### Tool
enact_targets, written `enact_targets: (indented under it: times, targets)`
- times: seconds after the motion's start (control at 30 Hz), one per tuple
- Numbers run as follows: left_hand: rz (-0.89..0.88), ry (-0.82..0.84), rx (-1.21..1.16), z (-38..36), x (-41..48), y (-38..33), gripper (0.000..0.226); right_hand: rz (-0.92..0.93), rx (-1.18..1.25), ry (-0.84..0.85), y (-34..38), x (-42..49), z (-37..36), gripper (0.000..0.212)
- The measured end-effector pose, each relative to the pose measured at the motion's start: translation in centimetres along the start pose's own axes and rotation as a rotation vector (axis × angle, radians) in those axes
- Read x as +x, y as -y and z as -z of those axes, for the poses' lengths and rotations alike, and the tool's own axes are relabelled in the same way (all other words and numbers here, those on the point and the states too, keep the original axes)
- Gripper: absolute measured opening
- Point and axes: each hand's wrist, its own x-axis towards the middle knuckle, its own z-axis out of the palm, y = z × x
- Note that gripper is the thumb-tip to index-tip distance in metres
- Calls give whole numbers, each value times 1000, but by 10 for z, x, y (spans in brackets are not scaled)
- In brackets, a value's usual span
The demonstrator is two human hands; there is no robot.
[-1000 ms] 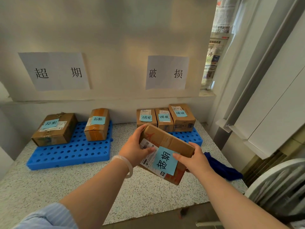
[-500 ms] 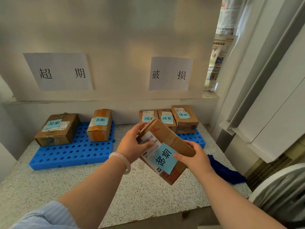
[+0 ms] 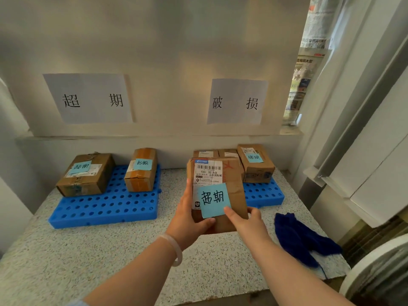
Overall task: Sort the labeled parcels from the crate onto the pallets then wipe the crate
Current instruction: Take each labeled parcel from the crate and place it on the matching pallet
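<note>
Fingers [image 3: 254, 211] of the right hand [image 3: 247, 225] curl round the lower right edge of the held parcel [image 3: 235, 191], with the thumb pressed on the bottom corner of its blue note [image 3: 213, 199]. The left hand [image 3: 187, 219] clamps the lower left edge, thumb across the front. Both grip it upright at centre frame, above the speckled counter [image 3: 88, 261] and in front of the gap between the two pallets.

At left, the left pallet [image 3: 106, 208], blue and full of holes, bears a large box [image 3: 86, 175] and a taped box [image 3: 141, 171]. At right, the right pallet [image 3: 263, 193] bears three boxes: the corner box [image 3: 257, 164] and two rear boxes [image 3: 205, 153], mostly hidden behind the held parcel. A dark blue cloth [image 3: 302, 239] lies crumpled on the counter at lower right, apart from that pallet. A pale bangle [image 3: 175, 250] rings the left wrist. Newspaper [image 3: 305, 74] hangs at upper right.

The blue note reads 超期 in black pen. Above it a white shipping label [image 3: 207, 173] carries a barcode, "530- 05 A68" and 山水国际城; the smaller print is too fine to read. Both left boxes wear 超期 notes and the corner box wears 破损. On the wall, the 超期 sign [image 3: 88, 98] hangs upper left and the 破损 sign [image 3: 237, 101] centre right.
</note>
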Motion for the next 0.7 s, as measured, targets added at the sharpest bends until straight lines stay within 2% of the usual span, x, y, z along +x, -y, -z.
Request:
enact_targets:
  times: [0.1, 0.2, 0.3, 0.43, 0.7]
  targets:
    - [55, -4, 22, 14, -1, 11, 117, 66, -108, 35, 2, 0, -19, 69]
    - [97, -20, 20, 22, 0, 20, 110, 228, -175, 30, 5, 6, -28, 79]
    - [149, -29, 17, 30, 3, 28, 106, 344, -292, 137, 11, 14, -37, 87]
    - [175, -85, 40, 46, 14, 37, 106, 435, -371, 249, 21, 30, -59, 81]
    - [253, -300, 106, 100, 29, 45, 83, 544, -395, 450, 55, 64, -124, 75]
